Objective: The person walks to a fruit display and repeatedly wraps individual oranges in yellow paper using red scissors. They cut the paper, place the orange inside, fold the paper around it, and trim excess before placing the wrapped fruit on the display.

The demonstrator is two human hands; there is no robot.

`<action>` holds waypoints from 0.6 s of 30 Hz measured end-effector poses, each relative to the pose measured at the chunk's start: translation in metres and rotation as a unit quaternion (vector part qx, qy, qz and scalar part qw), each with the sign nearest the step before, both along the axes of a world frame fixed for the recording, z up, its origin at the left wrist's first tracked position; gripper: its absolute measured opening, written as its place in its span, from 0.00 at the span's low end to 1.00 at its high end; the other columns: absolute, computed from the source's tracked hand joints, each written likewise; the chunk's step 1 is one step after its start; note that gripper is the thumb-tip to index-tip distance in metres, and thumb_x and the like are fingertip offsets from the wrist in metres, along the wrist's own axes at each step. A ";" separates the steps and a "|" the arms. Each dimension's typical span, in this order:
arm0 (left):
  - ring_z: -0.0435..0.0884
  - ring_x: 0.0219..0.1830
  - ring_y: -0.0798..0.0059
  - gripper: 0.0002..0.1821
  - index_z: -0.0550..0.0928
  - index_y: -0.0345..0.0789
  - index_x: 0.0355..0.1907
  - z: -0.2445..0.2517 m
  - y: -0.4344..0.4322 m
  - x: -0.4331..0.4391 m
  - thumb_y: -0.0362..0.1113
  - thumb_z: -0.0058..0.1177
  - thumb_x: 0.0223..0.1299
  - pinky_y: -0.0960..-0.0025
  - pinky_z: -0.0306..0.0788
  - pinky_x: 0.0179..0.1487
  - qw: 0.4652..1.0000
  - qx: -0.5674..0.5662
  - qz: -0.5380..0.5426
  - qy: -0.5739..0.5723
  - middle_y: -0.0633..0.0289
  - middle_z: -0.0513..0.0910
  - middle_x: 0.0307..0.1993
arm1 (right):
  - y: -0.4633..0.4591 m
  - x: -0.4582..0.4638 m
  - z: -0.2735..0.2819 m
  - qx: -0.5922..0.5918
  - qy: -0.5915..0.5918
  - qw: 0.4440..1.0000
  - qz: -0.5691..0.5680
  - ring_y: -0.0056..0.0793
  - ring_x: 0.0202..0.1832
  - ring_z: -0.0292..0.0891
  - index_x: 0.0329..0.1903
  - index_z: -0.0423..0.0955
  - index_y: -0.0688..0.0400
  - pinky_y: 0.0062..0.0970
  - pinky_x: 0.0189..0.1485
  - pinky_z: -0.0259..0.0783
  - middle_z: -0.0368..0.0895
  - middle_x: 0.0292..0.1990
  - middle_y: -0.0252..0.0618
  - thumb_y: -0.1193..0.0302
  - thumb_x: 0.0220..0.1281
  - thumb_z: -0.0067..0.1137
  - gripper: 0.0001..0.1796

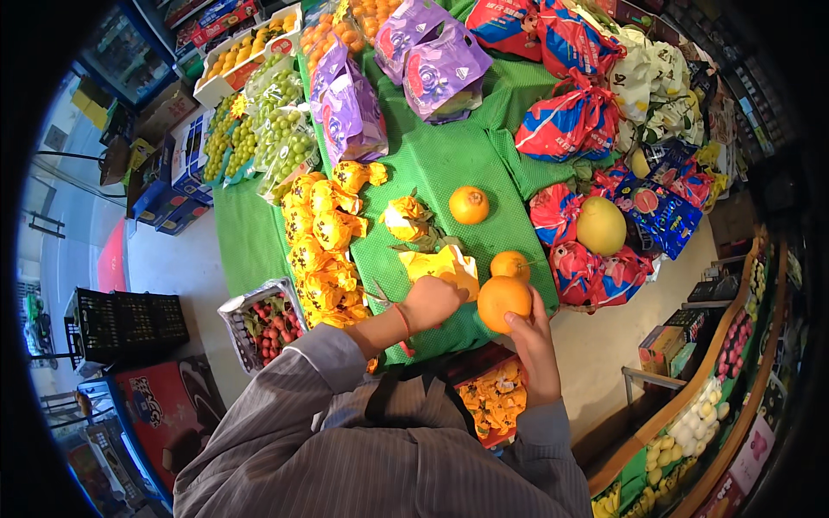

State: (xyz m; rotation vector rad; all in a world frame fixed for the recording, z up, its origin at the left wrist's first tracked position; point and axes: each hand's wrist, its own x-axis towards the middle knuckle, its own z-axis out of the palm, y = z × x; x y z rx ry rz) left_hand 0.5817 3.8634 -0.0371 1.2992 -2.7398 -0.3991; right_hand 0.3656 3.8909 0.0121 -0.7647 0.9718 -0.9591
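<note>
My right hand (532, 337) grips a large orange (504, 304) from its right side, above the green cloth. My left hand (432, 303) is curled just left of this fruit, at the lower edge of a yellow paper wrapper (440, 264); whether its fingers pinch the paper is hidden. Beneath the left wrist lie snips (379, 294) with grey blades, partly covered by the arm. A second orange (509, 264) with a thin stem sits right behind the held one. Farther back rests another orange (469, 205). Left of it is a fruit partly wrapped in yellow paper (405, 219), with leaves below.
Yellow-wrapped fruits (324, 259) line the left of the green-covered table (440, 155). Behind stand purple bags (443, 71) and bagged green grapes (282, 129). A pomelo (601, 225) rests on red-and-blue bags at right. Below my arms is a box of wrapped fruits (495, 398).
</note>
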 end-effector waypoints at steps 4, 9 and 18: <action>0.80 0.24 0.68 0.13 0.78 0.39 0.39 0.006 0.022 0.012 0.37 0.57 0.49 0.65 0.73 0.24 0.997 -0.059 -0.025 0.045 0.63 0.76 0.25 | -0.030 0.013 -0.010 0.081 -0.111 0.986 0.094 0.33 0.62 0.64 0.68 0.53 0.60 0.39 0.60 0.68 0.64 0.61 0.40 0.77 0.57 0.58 0.36; 0.78 0.22 0.69 0.08 0.75 0.37 0.33 0.032 0.045 0.036 0.35 0.54 0.50 0.67 0.73 0.24 0.989 -0.115 0.010 0.092 0.63 0.72 0.23 | -0.046 0.023 -0.004 -0.026 0.110 0.971 0.212 0.31 0.58 0.68 0.63 0.62 0.63 0.31 0.58 0.69 0.67 0.58 0.39 0.74 0.54 0.63 0.33; 0.78 0.32 0.70 0.08 0.74 0.38 0.32 0.064 0.077 0.047 0.37 0.52 0.48 0.71 0.74 0.30 0.980 -0.130 0.087 0.121 0.64 0.74 0.29 | -0.026 0.049 0.034 -0.241 0.360 0.737 0.518 0.38 0.53 0.72 0.60 0.65 0.61 0.29 0.56 0.68 0.72 0.50 0.46 0.63 0.44 0.68 0.38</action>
